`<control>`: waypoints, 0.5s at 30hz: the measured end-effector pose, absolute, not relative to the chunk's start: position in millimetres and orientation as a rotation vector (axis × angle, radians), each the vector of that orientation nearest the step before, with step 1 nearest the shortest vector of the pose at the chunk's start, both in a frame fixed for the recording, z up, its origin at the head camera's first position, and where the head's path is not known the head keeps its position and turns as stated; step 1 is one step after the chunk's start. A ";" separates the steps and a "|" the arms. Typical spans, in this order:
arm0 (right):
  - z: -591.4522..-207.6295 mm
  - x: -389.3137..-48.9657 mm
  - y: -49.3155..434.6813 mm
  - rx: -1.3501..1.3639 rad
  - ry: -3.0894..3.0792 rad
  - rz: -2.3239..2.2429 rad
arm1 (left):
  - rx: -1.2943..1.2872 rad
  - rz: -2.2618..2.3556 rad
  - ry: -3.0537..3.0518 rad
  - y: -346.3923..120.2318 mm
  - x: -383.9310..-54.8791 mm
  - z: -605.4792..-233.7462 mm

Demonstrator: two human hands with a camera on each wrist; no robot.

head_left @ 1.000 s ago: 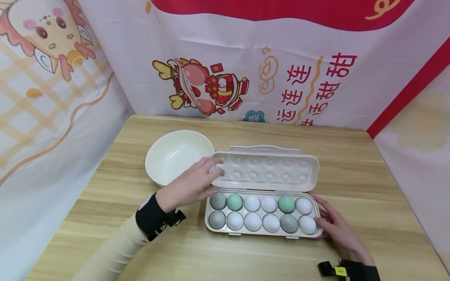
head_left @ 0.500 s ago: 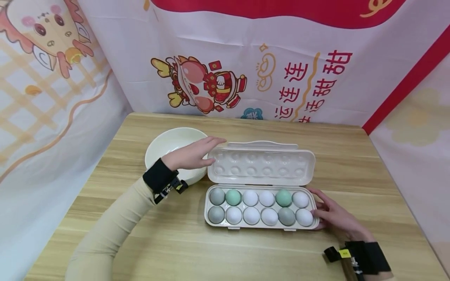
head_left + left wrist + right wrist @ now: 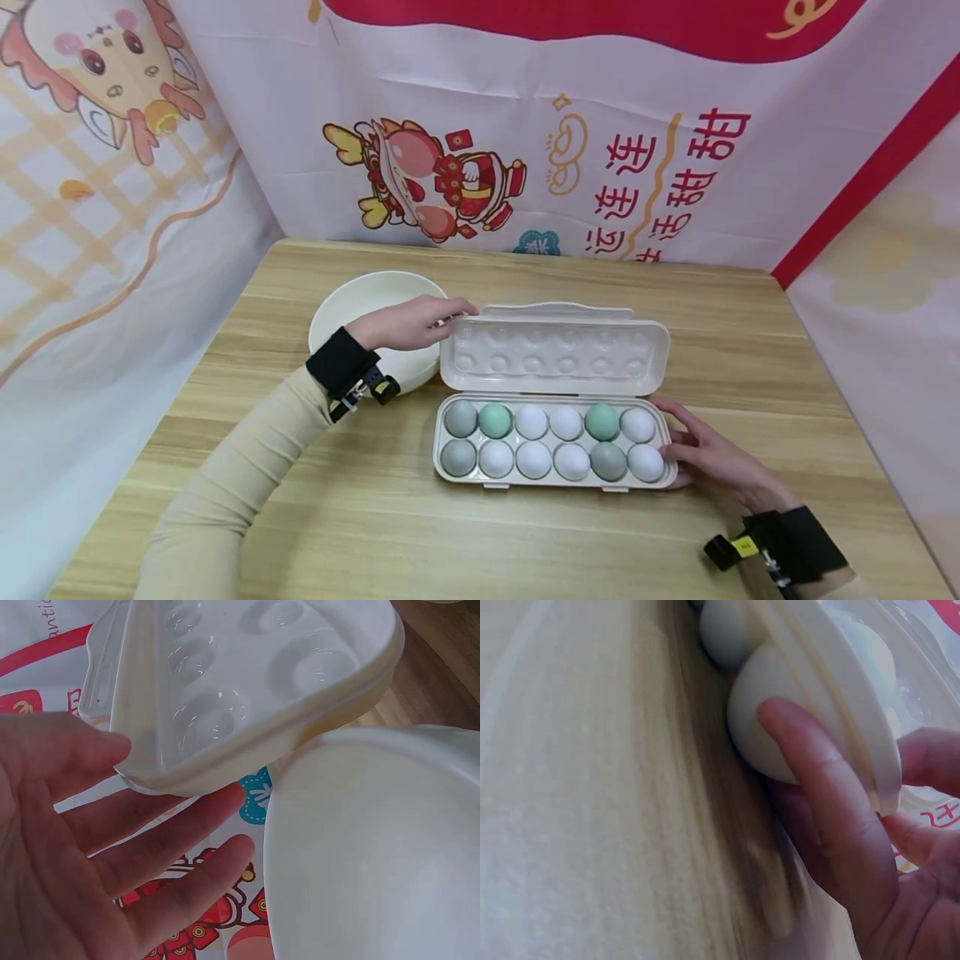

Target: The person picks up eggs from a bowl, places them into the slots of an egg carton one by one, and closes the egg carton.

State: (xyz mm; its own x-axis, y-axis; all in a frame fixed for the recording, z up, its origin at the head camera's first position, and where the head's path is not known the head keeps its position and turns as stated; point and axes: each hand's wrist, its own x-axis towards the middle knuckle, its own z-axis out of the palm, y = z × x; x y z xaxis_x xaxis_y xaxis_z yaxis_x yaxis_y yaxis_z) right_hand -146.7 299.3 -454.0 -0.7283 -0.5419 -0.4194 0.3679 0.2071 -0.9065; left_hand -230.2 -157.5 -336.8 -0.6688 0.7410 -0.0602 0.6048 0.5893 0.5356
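Note:
A pale plastic egg box [image 3: 553, 484] lies open on the table, filled with two rows of white, green and grey eggs [image 3: 533, 460]. Its hinged lid [image 3: 555, 375] is swung back and has round dimples inside. My left hand [image 3: 411, 323] holds the lid's left corner; in the left wrist view the thumb [image 3: 105, 746] is at the corner while the fingers reach behind it. At the other end, my right hand [image 3: 708, 454] grips the box's right side. One finger [image 3: 817, 757] lies along the rounded underside of an egg cup in the right wrist view.
A cream bowl [image 3: 326, 312] stands left of the lid, partly under my left hand and close to the lid. Wood-grain table top [image 3: 375, 525] stretches in front of the box. A printed cloth [image 3: 465, 75] hangs behind the table.
My left hand has moved from above the box's left end, back and up, to the lid's left corner, and its fingers have closed in on it. The right hand stays at the box's right end.

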 end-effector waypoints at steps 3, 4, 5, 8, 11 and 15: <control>-452.1 -144.9 299.0 -0.155 1.765 -1.614 | 1.113 0.712 2.559 -157.7 -229.1 -334.5; -451.8 -143.7 299.1 -0.160 1.764 -1.615 | 1.115 0.713 2.563 -157.6 -228.8 -334.0; -451.5 -142.6 299.3 -0.165 1.762 -1.618 | 1.122 0.711 2.567 -157.4 -228.3 -333.4; -451.2 -139.5 299.1 -0.184 1.769 -1.624 | 1.131 0.711 2.577 -156.8 -226.8 -331.8; -450.2 -137.5 297.1 -0.225 1.785 -1.626 | 1.146 0.709 2.587 -156.1 -224.9 -330.8; -446.7 -136.6 294.0 -0.243 1.826 -1.604 | 1.160 0.704 2.603 -155.8 -222.5 -330.1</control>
